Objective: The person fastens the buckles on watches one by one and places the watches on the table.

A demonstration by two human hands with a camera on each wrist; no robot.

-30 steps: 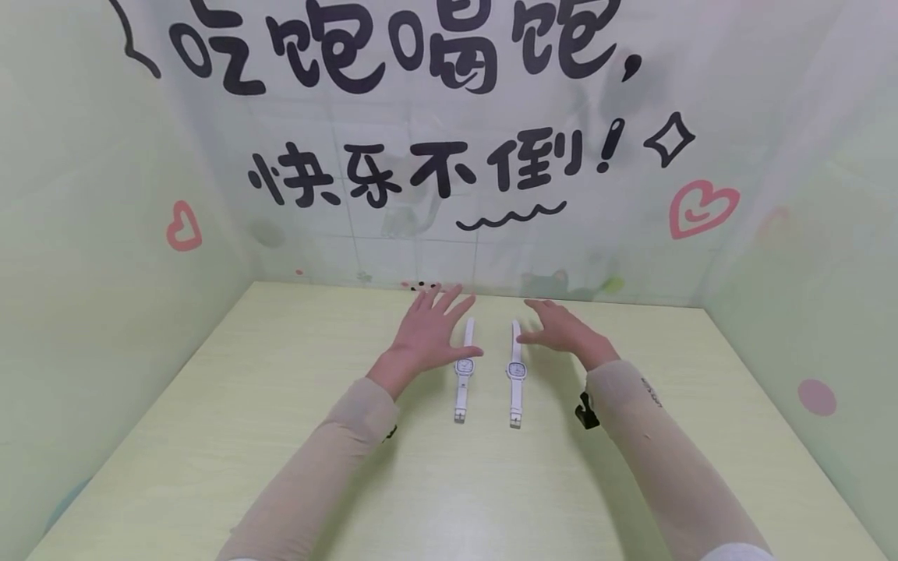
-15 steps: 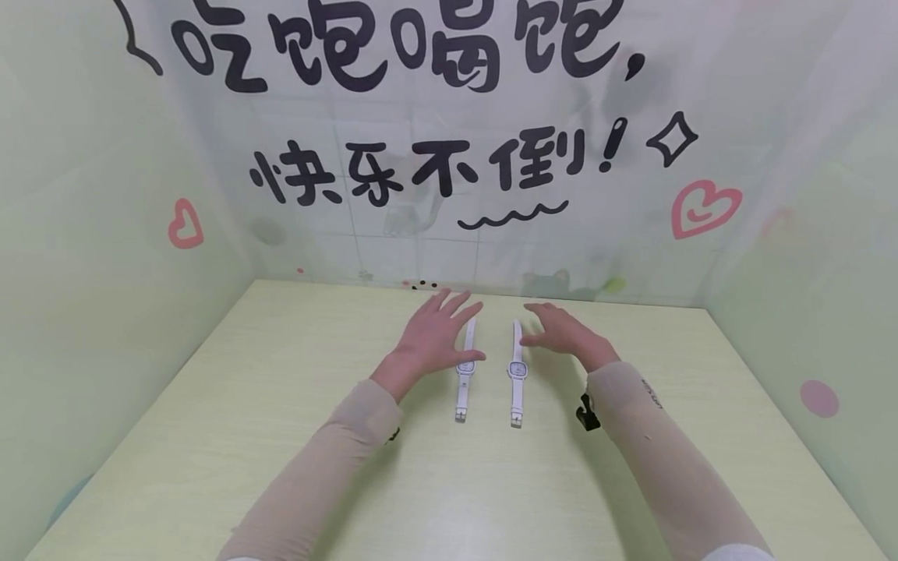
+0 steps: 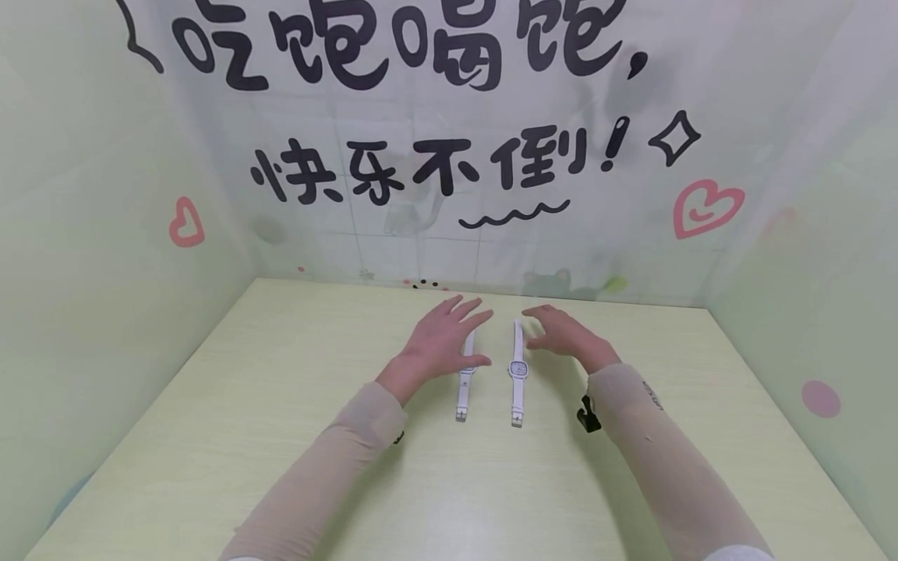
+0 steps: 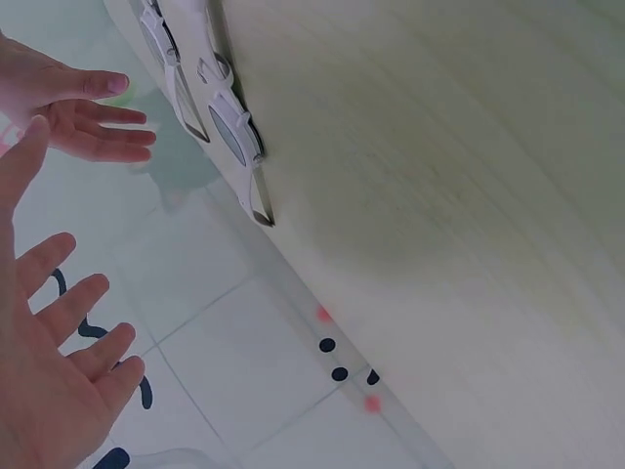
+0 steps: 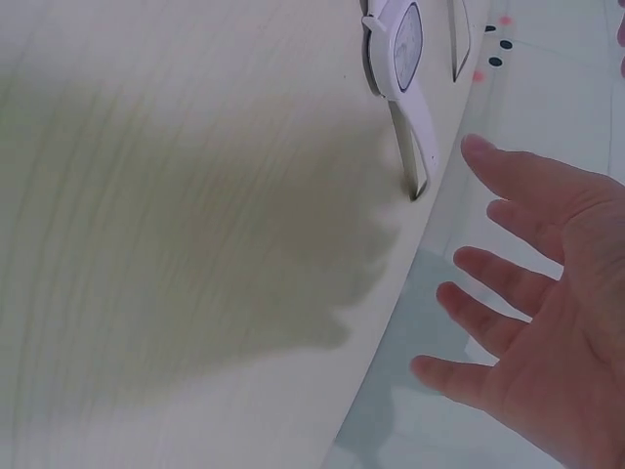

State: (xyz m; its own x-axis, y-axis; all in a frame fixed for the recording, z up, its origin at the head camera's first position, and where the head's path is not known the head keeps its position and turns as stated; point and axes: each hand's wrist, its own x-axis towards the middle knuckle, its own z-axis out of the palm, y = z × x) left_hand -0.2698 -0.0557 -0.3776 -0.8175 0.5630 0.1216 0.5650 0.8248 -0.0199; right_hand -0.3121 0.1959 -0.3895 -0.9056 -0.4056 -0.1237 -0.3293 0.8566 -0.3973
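Two white wristwatches lie stretched out side by side on the table. My left hand [image 3: 443, 341] hovers over the left watch [image 3: 464, 396], fingers spread, and covers most of its dial and part of its upper strap in the head view. Just right of the other watch [image 3: 518, 369] is my right hand [image 3: 567, 332], raised above the table with its fingers apart. Neither hand holds anything. In the right wrist view, a gap separates the fingers from the right watch [image 5: 400, 49]. Both watches' straps bow up off the surface in the left wrist view, the left watch [image 4: 234, 132] nearer.
The pale wood-grain table [image 3: 231, 389] meets a printed backdrop [image 3: 596, 249] with black lettering behind the watches. Similar sheets close off the left side [image 3: 105, 312] and the right side [image 3: 793, 296]. A black clip [image 3: 588, 414] hangs under the right sleeve.
My left hand has shifted right and slightly nearer to me, over the left watch's dial. My right hand has barely moved. Both watches stay in place.
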